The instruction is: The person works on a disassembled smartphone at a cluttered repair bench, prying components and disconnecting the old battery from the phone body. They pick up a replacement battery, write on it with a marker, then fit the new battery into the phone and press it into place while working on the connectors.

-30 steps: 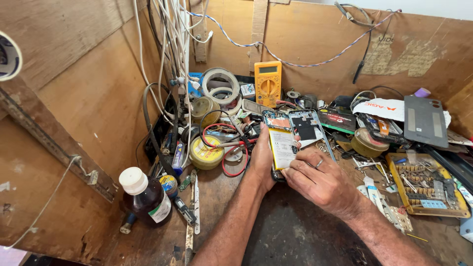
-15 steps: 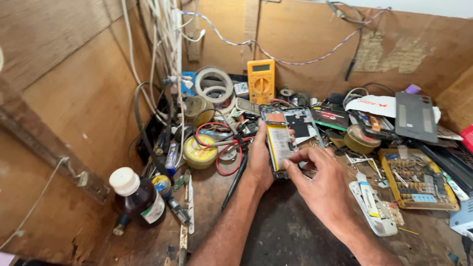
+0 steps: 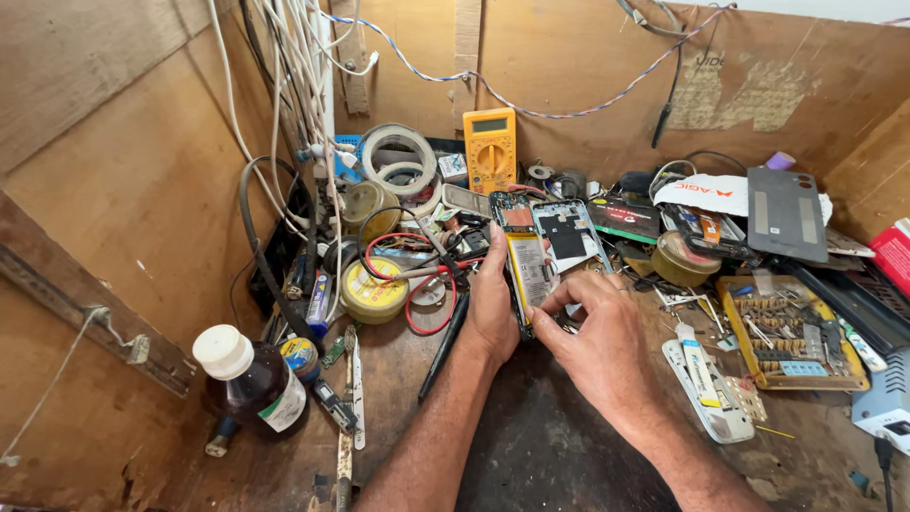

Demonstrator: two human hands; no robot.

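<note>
An opened phone (image 3: 527, 261) with its back off lies on the dark work mat, showing a pale yellow battery and a circuit board at its far end. My left hand (image 3: 491, 308) grips the phone's left edge and steadies it. My right hand (image 3: 597, 332) rests on the phone's near right side, with the fingertips curled against the lower edge of the battery. A second opened phone frame (image 3: 569, 232) lies just right of the first.
A yellow multimeter (image 3: 489, 147) leans on the back wall. Tape rolls (image 3: 400, 161), a yellow tin (image 3: 373, 289) and red wire sit left. A brown bottle (image 3: 248, 379) stands near left. A parts tray (image 3: 791, 332) and a dark phone back cover (image 3: 785, 213) lie right.
My right hand has slid down from over the phone's middle to its near right edge, uncovering the battery. The left hand keeps its grip. The view has shifted a little.
</note>
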